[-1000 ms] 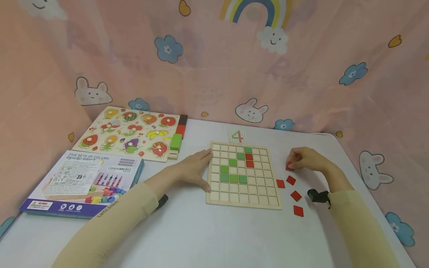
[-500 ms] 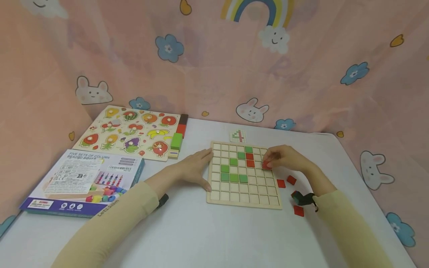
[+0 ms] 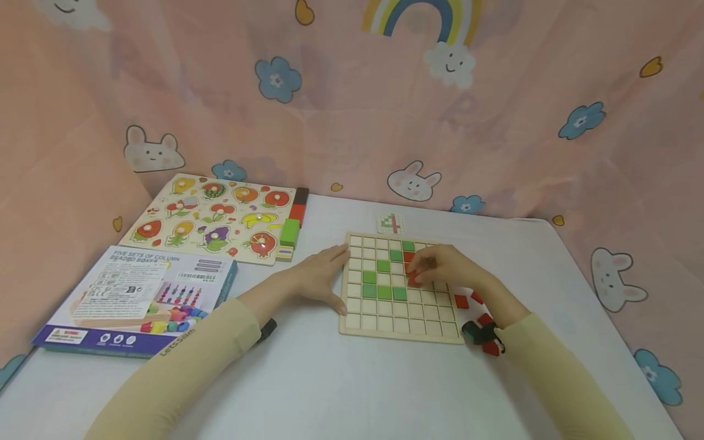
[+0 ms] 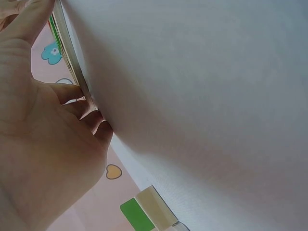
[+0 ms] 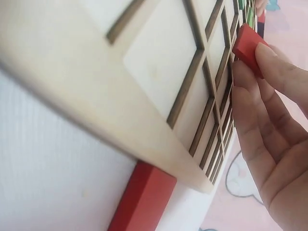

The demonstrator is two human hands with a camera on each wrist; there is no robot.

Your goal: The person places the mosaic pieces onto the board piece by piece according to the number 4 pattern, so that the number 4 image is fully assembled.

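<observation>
A wooden grid board point(image 3: 379, 333) lies on the white table, with several green tiles point(image 3: 384, 292) set in its cells. My right hand point(image 3: 453, 269) is over the board's right half and pinches a red tile point(image 5: 249, 48) between thumb and fingers, close over a cell below a red tile point(image 3: 409, 257) in the grid. The right hand hides some cells behind it. My left hand point(image 3: 319, 275) rests against the board's left edge with fingers and thumb spread; in the left wrist view its fingertips point(image 4: 103, 130) touch that edge.
Several loose red tiles point(image 3: 461, 301) lie right of the board, partly behind the right wrist's camera. A small pattern card point(image 3: 390, 223) sits beyond the board. At left are a fruit puzzle board point(image 3: 200, 214), coloured blocks point(image 3: 289, 232) and a bead-set box point(image 3: 137, 299).
My right hand has carried a red tile leftward from the loose tiles at the right to over the grid. The left hand has stayed at the board's left edge.
</observation>
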